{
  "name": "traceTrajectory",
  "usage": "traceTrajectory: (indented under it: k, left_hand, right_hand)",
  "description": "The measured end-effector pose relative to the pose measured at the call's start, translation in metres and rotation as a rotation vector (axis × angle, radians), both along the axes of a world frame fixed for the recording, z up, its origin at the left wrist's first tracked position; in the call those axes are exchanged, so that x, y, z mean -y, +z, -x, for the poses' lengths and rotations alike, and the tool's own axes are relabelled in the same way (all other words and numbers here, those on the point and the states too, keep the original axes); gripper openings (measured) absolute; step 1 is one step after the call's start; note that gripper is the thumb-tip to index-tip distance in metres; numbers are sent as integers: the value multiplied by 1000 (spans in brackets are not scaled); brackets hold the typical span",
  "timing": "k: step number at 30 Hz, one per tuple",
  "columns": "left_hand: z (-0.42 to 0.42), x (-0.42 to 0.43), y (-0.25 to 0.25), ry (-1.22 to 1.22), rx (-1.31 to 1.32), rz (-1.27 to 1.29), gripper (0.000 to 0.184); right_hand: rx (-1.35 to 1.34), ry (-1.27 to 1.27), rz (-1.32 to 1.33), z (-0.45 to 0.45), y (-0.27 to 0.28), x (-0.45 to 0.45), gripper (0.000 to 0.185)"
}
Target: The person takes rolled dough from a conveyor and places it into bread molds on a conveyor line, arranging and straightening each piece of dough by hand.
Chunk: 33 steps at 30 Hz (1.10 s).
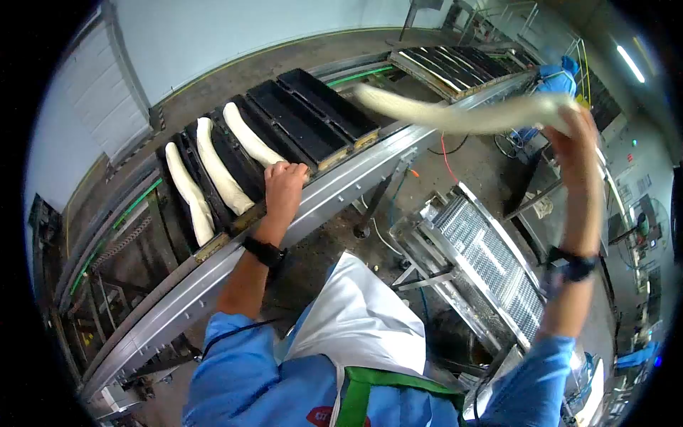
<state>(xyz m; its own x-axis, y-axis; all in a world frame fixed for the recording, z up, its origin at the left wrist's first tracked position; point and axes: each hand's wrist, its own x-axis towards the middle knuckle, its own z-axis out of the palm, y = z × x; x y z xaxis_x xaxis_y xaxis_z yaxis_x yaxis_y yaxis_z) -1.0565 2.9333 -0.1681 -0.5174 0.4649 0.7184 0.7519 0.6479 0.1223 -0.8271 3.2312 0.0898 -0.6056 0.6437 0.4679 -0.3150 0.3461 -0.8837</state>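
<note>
Long pale dough rolls lie in black baking pans on the conveyor: one dough roll (188, 192) at the left, another dough roll (217, 167) beside it, and a third dough roll (249, 135). My left hand (284, 183) has its fingers curled over the near end of this third roll, at the pan's front edge. Raised at the right, my right hand (573, 139) grips one end of a further dough roll (455, 117). That roll stretches leftward through the air above the conveyor rail, blurred by motion. Black pans (295, 117) without dough stand right of the third roll.
A metal conveyor rail (341, 181) runs diagonally before me. Farther along it, another pan set (462, 67) holds thin pale strips. A small mesh-belt conveyor (491, 260) stands below on the right. Someone in blue (558, 77) is at the far right. Cables and hoses hang near the floor.
</note>
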Motion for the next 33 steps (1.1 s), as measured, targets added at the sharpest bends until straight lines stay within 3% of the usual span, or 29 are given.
traceTrajectory:
  k: [2, 3, 4, 5, 7, 12, 14, 16, 18, 19, 20, 22, 23, 24, 25, 28, 30, 33]
  left_hand:
    - [2, -3, 0, 0, -30, -6, 8]
    - [2, -5, 0, -1, -28, -6, 8]
    - [2, -6, -1, 15, -5, 9, 8]
    - [3, -7, -1, 28, 17, 25, 7]
    - [3, -9, 1, 36, 5, 28, 7]
    - [6, -10, 4, 68, -19, 78, 9]
    - [7, -12, 2, 65, -25, 73, 10]
    - [8, -15, 0, 59, -29, 64, 11]
    - [6, -17, 2, 58, -30, 76, 11]
    - [6, -19, 3, 64, -31, 91, 11]
    - [6, -20, 2, 51, -40, 63, 12]
    - [9, -23, -3, 50, -54, 55, 12]
    - [9, -25, -3, 50, -66, 50, 12]
    - [8, -27, -2, 51, -65, 49, 12]
    - [7, -29, -2, 42, -66, 46, 12]
    - [10, -35, -3, 66, -70, 84, 10]
    - [11, -38, -4, 71, -56, 103, 12]
    - [11, -42, -2, 78, -37, 132, 13]
  right_hand:
    - [9, 168, -82, 62, -28, 47, 26]
    - [147, 78, -218, 105, -65, 31, 27]
    - [384, 204, -333, 115, -74, 68, 33]
    - [338, 339, -411, 132, -107, 82, 47]
    - [587, 538, -277, 143, -150, 97, 62]
    - [689, 651, -272, 91, -182, 43, 49]
    - [825, 505, -209, 49, -194, 5, 44]
    - [948, 284, -429, -5, -210, -37, 43]
    - [1111, 65, -589, -84, -280, -133, 49]
    - [1414, -70, -718, -118, -282, -145, 56]
    - [1388, -143, -831, -176, -326, -195, 59]
    - [1525, -369, -756, -269, -341, -207, 57]
    - [1496, -398, -730, -341, -381, -246, 55]
    - [1537, -610, -650, -375, -381, -229, 48]
    - [1964, -554, -748, -354, -324, -172, 26]
    - [1783, -774, -621, -431, -352, -182, 25]
    - [1975, -826, -714, -450, -359, -178, 27]
    - [2121, -829, -623, -452, -355, -172, 30]
